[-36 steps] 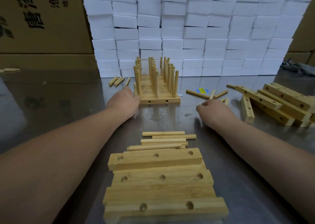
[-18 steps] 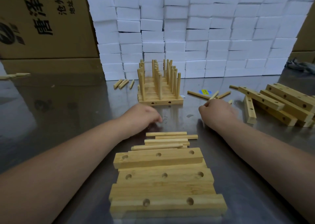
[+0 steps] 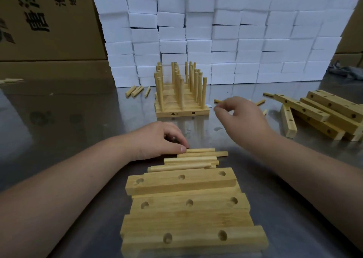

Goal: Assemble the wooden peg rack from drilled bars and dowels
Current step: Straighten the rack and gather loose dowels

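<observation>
Our left hand [image 3: 157, 140] is fingertips-down on the dowels [image 3: 194, 159] beside the bars [image 3: 182, 181]. The right hand [image 3: 241, 118] is pinched, maybe empty (blurry). Nudge those dowels and they'll roll across the tabletop [image 3: 68, 130].

Drilled bars [image 3: 182, 204] nearest; loose dowels [image 3: 192, 159] behind them; finished rack [image 3: 181, 100] farther back.

Light: we find it even and soft from overhead, moderately dim.
Glare: steel table [image 3: 59, 132] mirrors the white blocks [image 3: 235, 41].
Blur: right hand [image 3: 241, 118] smeared by motion; nearest drilled bars [image 3: 192, 236] soft.
Distortion: wide-angle bending at the edges.
</observation>
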A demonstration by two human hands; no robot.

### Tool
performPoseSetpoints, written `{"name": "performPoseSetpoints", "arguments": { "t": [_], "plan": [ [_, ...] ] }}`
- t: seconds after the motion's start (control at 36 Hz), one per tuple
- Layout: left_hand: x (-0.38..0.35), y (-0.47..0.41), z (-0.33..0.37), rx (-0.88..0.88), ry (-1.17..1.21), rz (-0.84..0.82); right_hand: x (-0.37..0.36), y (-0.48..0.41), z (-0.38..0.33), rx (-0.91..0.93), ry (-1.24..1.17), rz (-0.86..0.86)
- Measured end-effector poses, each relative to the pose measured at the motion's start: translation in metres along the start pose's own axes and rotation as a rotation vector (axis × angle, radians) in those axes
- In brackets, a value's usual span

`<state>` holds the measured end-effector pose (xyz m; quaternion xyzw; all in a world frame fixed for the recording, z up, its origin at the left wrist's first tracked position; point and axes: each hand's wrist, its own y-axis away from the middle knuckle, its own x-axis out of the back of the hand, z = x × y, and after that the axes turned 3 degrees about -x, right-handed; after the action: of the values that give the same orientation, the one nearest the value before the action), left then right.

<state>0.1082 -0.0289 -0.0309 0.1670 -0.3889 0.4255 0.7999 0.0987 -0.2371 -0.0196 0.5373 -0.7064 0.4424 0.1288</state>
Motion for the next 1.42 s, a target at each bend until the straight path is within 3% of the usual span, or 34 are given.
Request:
{"name": "performPoseSetpoints", "arguments": {
  "t": [0.11,0.25,0.33,0.47,0.64,0.69,0.75,0.83,1.0,1.28,1.42],
  "plan": [
    [-0.002,0.0,0.001,-0.004,0.029,0.056,0.01,0.019,-0.043,0.284,-0.104,-0.359],
    [-0.001,-0.002,-0.002,-0.011,-0.08,0.056,0.017,0.038,-0.073,0.618,0.208,-0.727],
    [-0.001,-0.003,-0.005,0.0,-0.077,0.052,0.013,0.044,-0.075,0.713,0.336,-0.779],
    [-0.001,-0.003,-0.001,0.013,-0.06,0.091,0.009,0.045,-0.071,0.732,0.355,-0.689],
    [0.001,0.003,0.004,-0.021,0.127,0.116,0.015,0.04,-0.075,0.552,0.05,-0.653],
    [-0.001,0.004,0.007,-0.067,0.179,0.11,0.018,0.033,-0.071,0.402,-0.126,-0.559],
    [-0.002,0.001,0.001,0.032,0.073,0.241,0.019,0.025,-0.063,0.238,-0.331,-0.454],
    [-0.005,-0.004,-0.007,0.063,0.158,0.338,0.015,0.012,-0.047,-0.004,-0.531,-0.309],
    [-0.006,-0.005,-0.009,0.039,0.276,0.392,0.001,0.001,-0.013,-0.351,-0.69,-0.261],
    [-0.01,-0.005,-0.009,-0.018,0.162,0.551,-0.009,-0.002,0.001,-0.453,-0.837,-0.396],
    [-0.01,-0.002,-0.004,-0.045,0.082,0.565,-0.011,-0.004,0.004,-0.42,-0.796,-0.349]
  ]
}}
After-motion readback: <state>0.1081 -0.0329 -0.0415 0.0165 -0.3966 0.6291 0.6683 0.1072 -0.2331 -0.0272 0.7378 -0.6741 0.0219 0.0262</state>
